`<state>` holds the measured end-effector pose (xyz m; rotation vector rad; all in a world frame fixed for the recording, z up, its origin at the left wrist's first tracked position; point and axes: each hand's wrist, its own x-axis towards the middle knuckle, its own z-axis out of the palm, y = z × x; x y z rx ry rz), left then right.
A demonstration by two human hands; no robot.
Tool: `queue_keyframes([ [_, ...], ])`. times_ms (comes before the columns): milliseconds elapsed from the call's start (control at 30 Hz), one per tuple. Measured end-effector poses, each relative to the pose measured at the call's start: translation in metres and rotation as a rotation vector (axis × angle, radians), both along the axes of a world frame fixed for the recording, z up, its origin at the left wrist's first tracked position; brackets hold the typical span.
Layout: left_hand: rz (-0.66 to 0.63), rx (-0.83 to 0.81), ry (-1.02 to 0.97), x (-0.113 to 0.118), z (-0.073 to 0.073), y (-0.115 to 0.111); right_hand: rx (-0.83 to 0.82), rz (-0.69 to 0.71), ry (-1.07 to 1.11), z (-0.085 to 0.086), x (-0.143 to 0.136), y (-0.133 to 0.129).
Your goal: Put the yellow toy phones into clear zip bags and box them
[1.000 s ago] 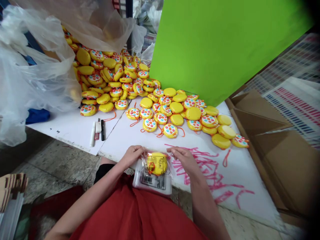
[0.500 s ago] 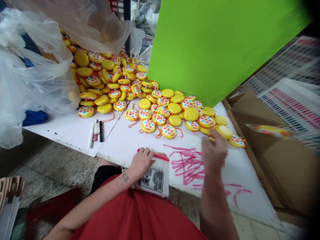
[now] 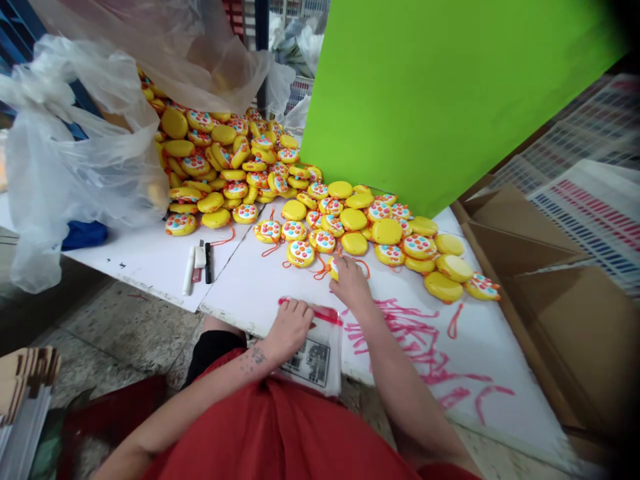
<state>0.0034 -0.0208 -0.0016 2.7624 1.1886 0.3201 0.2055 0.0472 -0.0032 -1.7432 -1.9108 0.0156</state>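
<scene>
My left hand (image 3: 293, 328) rests at the table's front edge, its fingers curled over the red-striped top of a clear zip bag (image 3: 320, 373) with black print, probably one of a stack. My right hand (image 3: 351, 283) is closed around a round yellow toy (image 3: 334, 268) at the front of the spread toys; most of it is hidden by the fingers. Around it lie several like toys, yellow-backed, with coloured buttons on a white face, such as this toy (image 3: 301, 254) with an orange cord. More toys form a heap (image 3: 230, 160) behind, spilling from a plastic bag (image 3: 100, 147).
A bright green board (image 3: 430, 100) stands behind the toys. An open cardboard box (image 3: 545, 320) is at the right, near white crates (image 3: 600, 213). A white marker (image 3: 189, 270) and a black marker (image 3: 209, 262) lie on the white tabletop (image 3: 240, 280), which has pink scribbles at right.
My right hand has moved left from the right-hand toys to the front toy and closed on it. A packaged yellow toy blurred over the box is gone from view. My left hand stays on the bag.
</scene>
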Motion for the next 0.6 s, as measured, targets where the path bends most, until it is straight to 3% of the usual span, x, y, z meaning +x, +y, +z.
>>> queue_keyframes([
  [100, -0.022, -0.035, -0.077, -0.003, -0.003, -0.001, -0.026, -0.088, 0.101, 0.010, 0.007, -0.009],
  [200, -0.013, -0.083, -0.180, -0.006, -0.006, 0.000, -0.066, -0.165, 0.420, 0.026, 0.012, -0.025],
  [367, 0.053, -0.106, -0.289, -0.007, -0.009, 0.001, -0.284, 0.123, 1.043, 0.050, 0.008, -0.068],
  [500, -0.016, -0.129, -0.270, -0.007, -0.007, 0.002, -0.247, 0.102, 1.255, 0.040, 0.001, -0.081],
  [600, -0.056, -0.099, -0.269, -0.007, -0.008, 0.003, -0.226, -0.009, 1.186, 0.020, -0.004, -0.074],
])
